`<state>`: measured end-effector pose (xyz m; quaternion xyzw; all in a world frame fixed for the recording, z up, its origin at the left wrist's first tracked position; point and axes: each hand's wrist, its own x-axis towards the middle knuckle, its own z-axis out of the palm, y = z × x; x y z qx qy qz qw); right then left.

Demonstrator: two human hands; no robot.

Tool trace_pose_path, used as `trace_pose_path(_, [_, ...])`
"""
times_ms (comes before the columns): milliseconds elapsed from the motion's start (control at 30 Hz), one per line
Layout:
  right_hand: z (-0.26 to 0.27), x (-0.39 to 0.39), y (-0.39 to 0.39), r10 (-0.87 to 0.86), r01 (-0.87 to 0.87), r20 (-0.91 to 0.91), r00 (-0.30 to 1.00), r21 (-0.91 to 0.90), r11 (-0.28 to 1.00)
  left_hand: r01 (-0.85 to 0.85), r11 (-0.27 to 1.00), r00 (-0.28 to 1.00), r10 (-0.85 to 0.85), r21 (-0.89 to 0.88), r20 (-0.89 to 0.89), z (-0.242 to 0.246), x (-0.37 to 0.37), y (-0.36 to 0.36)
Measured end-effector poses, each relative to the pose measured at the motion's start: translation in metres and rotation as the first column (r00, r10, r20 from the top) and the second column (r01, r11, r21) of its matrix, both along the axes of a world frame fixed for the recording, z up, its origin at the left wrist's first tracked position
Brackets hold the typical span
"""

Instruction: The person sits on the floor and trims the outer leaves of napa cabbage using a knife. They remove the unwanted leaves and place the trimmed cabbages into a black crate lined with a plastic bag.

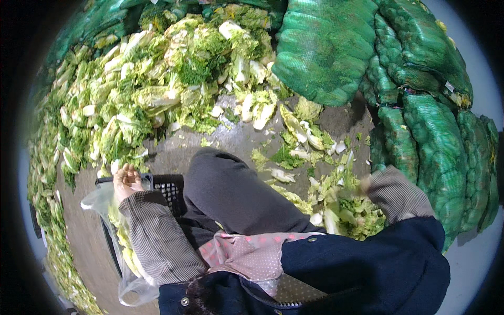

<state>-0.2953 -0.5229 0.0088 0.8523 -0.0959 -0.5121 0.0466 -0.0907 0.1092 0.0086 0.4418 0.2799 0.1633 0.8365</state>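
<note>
My left hand (127, 182) is over the near rim of a black plastic crate (169, 189), palm up with its fingers curled, beside a clear plastic bag (103, 201) that hangs in the crate with pale cabbage leaves in it. Whether the fingers pinch the bag is unclear. On the right, my right hand (364, 185) is blurred and partly hidden by its striped sleeve. It hovers near loose napa cabbage leaves (338, 216); nothing can be made out in it.
A large heap of napa cabbages and leaves (157, 78) spreads ahead and down the left side. Full green mesh sacks (327, 51) are stacked ahead and at the right. More leaf scraps (287, 157) lie on the concrete floor beyond my knee.
</note>
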Motion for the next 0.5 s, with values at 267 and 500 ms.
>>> trace_pose_path(267, [-0.091, 0.281, 0.152, -0.377, 0.237, 0.410, 0.830, 0.353, 0.905, 0.063, 0.997, 0.998, -0.063, 0.033, -0.010, 0.009, 0.038, -0.077])
trace_pose_path(500, [-0.197, 0.189, 0.059, -0.443, 0.343, 0.327, 0.835, 0.320, 0.883, 0.135, 0.991, 0.988, -0.135, 0.000, -0.080, 0.000, 0.062, -0.076])
